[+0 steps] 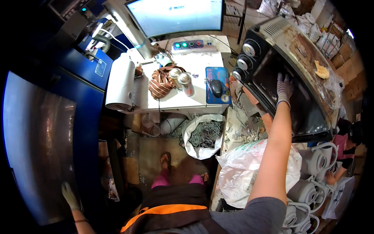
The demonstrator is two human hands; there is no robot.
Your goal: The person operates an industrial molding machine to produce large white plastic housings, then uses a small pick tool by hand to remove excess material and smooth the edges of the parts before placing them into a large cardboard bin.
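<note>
My right hand [284,87], in a pale striped glove, reaches out to the dark front of a countertop oven [300,105]. Its fingers are stretched out over the dark glass area; whether they press on it or reach inside, I cannot tell. Three round knobs [249,48] run along the oven's far left side. At the lower left, my left hand [71,197], also gloved, lies with straight fingers against a shiny metal panel [43,132] on a blue machine [89,136]. Neither hand shows anything held.
A white desk [171,101] carries a monitor [177,15], a button box [191,45], a brown striped cloth [159,84], spray cans [186,82] and a mouse [215,88]. Below are a sack of metal pieces [204,134] and a white plastic bag [241,171]. Grey-white handled parts [306,191] and another person [344,148] are at right.
</note>
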